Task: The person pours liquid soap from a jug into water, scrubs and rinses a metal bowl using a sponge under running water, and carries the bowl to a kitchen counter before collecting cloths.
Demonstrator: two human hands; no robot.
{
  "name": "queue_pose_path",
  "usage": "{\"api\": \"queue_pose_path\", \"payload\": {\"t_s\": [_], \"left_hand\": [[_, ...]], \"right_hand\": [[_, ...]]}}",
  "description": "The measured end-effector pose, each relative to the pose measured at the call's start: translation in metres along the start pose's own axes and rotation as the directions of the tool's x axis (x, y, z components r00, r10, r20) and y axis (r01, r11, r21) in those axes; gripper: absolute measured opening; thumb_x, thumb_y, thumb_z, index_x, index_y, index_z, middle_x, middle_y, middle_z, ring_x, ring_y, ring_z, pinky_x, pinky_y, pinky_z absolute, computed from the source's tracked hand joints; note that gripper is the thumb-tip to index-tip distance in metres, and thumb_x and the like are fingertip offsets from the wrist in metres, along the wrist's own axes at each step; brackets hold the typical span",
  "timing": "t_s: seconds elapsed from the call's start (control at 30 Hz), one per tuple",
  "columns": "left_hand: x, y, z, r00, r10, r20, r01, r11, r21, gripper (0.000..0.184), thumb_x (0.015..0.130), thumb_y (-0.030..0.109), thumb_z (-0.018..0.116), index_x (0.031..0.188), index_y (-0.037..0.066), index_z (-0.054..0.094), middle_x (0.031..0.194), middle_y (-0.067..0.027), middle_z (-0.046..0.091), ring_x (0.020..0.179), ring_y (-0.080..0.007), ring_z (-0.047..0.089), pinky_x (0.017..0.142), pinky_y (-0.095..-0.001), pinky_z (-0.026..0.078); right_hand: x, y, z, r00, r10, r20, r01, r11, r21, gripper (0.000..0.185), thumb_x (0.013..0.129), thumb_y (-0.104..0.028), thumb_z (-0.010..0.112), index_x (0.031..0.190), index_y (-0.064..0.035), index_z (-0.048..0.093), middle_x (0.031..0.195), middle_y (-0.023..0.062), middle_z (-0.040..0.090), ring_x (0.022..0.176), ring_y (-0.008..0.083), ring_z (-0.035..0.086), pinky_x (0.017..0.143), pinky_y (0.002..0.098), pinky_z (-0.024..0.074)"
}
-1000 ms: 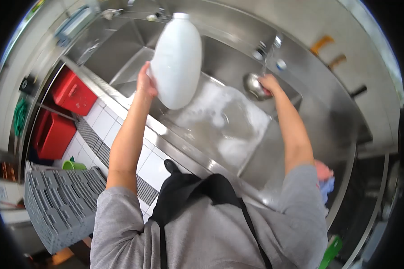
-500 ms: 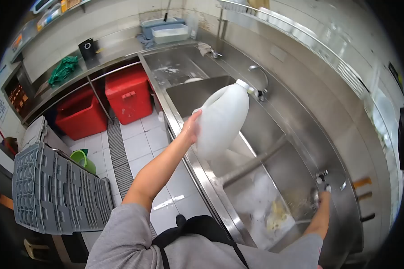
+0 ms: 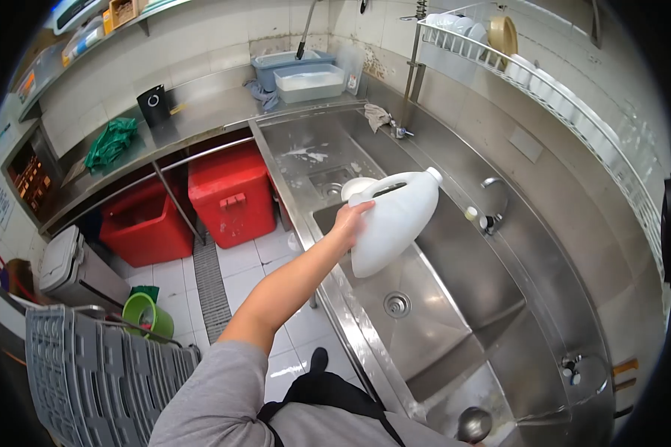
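Note:
My left hand (image 3: 350, 223) grips the handle end of a large white plastic jug (image 3: 397, 220), which is tilted with its capped mouth toward the upper right. The jug hangs over the middle sink basin (image 3: 432, 335), whose round drain (image 3: 397, 305) shows below it. A round metal bowl or ladle (image 3: 474, 425) is at the bottom edge, over the nearer basin with suds. My right hand is almost wholly out of the frame beside it, its fingers hidden.
Taps (image 3: 490, 222) line the back of the sink. A white bowl (image 3: 358, 188) sits near the left basin. Red bins (image 3: 231, 197) stand under the counter, with a green bucket (image 3: 147, 316) and stacked grey racks (image 3: 104, 372) on the left. A dish rack (image 3: 544, 82) hangs on the wall.
The view has swung left. My left hand has carried the jug leftward along the sinks. My right hand and the metal vessel have moved from the tap toward the bottom edge.

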State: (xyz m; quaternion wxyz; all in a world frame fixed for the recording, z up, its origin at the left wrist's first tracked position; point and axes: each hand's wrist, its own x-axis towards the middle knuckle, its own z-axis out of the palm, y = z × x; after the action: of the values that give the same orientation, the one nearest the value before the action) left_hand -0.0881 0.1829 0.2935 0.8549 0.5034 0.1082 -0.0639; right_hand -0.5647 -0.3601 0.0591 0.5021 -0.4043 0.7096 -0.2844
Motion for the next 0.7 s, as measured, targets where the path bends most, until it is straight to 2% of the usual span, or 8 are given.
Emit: {"api": "queue_pose_path", "payload": {"t_s": [0.03,0.2,0.37,0.43,0.53,0.57,0.67,0.7], "left_hand": [[0.011,0.014,0.005,0.998,0.031,-0.045,-0.031,0.999,0.010,0.050,0.067,0.025,0.069,0.104,0.001,0.046,0.092,-0.0112,0.053,0.080,-0.0217,0.054,0.065,-0.0360,0.045],[0.117,0.071,-0.022,0.975,0.222,0.034,-0.223,0.946,0.237,0.049,0.066,0.022,0.071,0.104,0.002,0.047,0.092,-0.0101,0.056,0.078,-0.0185,0.054,0.062,-0.0326,0.045],[0.205,0.129,-0.064,0.924,0.367,0.102,-0.371,0.807,0.460,0.046,0.067,0.013,0.069,0.106,0.001,0.048,0.094,-0.0109,0.057,0.082,-0.0193,0.056,0.069,-0.0324,0.046],[0.263,0.137,-0.092,0.886,0.432,0.170,-0.448,0.702,0.553,0.043,0.067,0.013,0.068,0.105,0.001,0.050,0.094,-0.0110,0.058,0.083,-0.0203,0.057,0.072,-0.0326,0.045],[0.342,0.158,-0.130,0.772,0.558,0.306,-0.546,0.334,0.768,0.039,0.067,0.012,0.065,0.103,0.003,0.052,0.097,-0.0119,0.058,0.086,-0.0244,0.057,0.076,-0.0342,0.044],[0.352,0.174,-0.134,0.768,0.531,0.359,-0.528,0.206,0.824,0.035,0.069,0.013,0.063,0.102,0.008,0.053,0.097,-0.0134,0.057,0.088,-0.0302,0.055,0.076,-0.0374,0.043],[0.391,0.208,-0.144,0.621,0.558,0.551,-0.654,-0.019,0.756,0.025,0.069,0.008,0.063,0.093,0.007,0.056,0.090,-0.0119,0.057,0.086,-0.0277,0.055,0.075,-0.0343,0.042],[0.409,0.216,-0.149,0.619,0.546,0.564,-0.668,-0.012,0.744,0.025,0.069,0.009,0.062,0.093,0.009,0.056,0.091,-0.0119,0.057,0.085,-0.0293,0.054,0.074,-0.0360,0.042]], "right_hand": [[-0.022,0.009,0.015,1.000,-0.011,-0.011,0.011,1.000,0.012,0.038,0.083,-0.038,0.041,0.095,-0.0061,0.058,0.087,0.0112,0.059,0.079,0.0256,0.057,0.064,0.0397,0.0460],[-0.094,0.010,0.079,0.993,-0.105,-0.057,0.104,0.994,-0.016,0.039,0.083,-0.039,0.043,0.099,-0.0072,0.056,0.087,0.0112,0.059,0.079,0.0257,0.057,0.062,0.0385,0.0461],[-0.132,-0.034,0.129,0.937,-0.327,-0.120,0.316,0.943,-0.099,0.041,0.082,-0.041,0.044,0.104,-0.0084,0.055,0.086,0.0111,0.059,0.078,0.0259,0.057,0.060,0.0373,0.0462],[-0.143,-0.050,0.145,0.898,-0.412,-0.157,0.389,0.908,-0.157,0.042,0.081,-0.042,0.044,0.105,-0.0088,0.054,0.086,0.0111,0.059,0.078,0.0260,0.057,0.060,0.0368,0.0463],[-0.167,-0.065,0.164,0.818,-0.524,-0.236,0.461,0.844,-0.274,0.043,0.081,-0.042,0.045,0.108,-0.0095,0.053,0.086,0.0111,0.059,0.078,0.0261,0.057,0.059,0.0361,0.0464],[-0.180,-0.066,0.171,0.791,-0.551,-0.268,0.471,0.826,-0.309,0.044,0.081,-0.043,0.045,0.109,-0.0098,0.053,0.086,0.0111,0.059,0.078,0.0261,0.057,0.059,0.0358,0.0464],[-0.222,-0.066,0.173,0.678,-0.668,-0.307,0.495,0.723,-0.482,0.046,0.080,-0.044,0.046,0.111,-0.0104,0.052,0.086,0.0111,0.059,0.077,0.0262,0.057,0.058,0.0351,0.0465],[-0.225,-0.058,0.166,0.604,-0.748,-0.274,0.514,0.629,-0.583,0.047,0.080,-0.044,0.046,0.112,-0.0107,0.052,0.086,0.0110,0.059,0.077,0.0262,0.057,0.057,0.0349,0.0465]]}}
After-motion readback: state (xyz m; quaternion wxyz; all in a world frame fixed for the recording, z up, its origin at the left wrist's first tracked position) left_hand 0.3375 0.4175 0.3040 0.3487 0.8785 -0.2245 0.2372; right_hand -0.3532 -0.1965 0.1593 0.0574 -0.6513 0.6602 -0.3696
